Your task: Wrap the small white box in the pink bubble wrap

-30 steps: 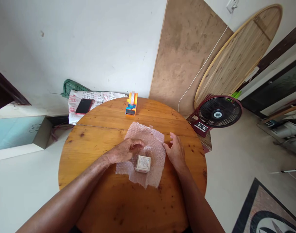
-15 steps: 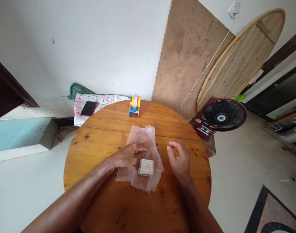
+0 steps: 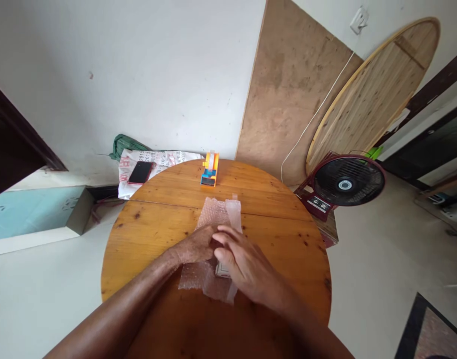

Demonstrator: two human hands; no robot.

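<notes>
A small whitish box [image 3: 222, 270] with print lies on a sheet of bubble wrap [image 3: 212, 212]. My left hand [image 3: 198, 245] rests over the wrap just behind and left of the box. Its fingers are curled down, their tips hidden behind my other hand, so what they hold cannot be seen. My right hand [image 3: 243, 262] reaches across from the right, fingers apart and slightly bent. Its fingertips meet the left hand's fingers, and its thumb and palm cover much of the box. A smooth, clear strip [image 3: 234, 212] runs along the wrap's far right part.
An orange and blue tape dispenser [image 3: 209, 172] stands near the far edge of the round wooden table [image 3: 161, 224]. Beyond its left edge, a phone [image 3: 140, 172] lies on a printed white sack [image 3: 164, 157]. A dark red fan [image 3: 344, 184] stands to the right.
My right hand has moved left from beside the wrap to over the box, meeting my left hand. The box is now mostly covered. The view has shifted slightly.
</notes>
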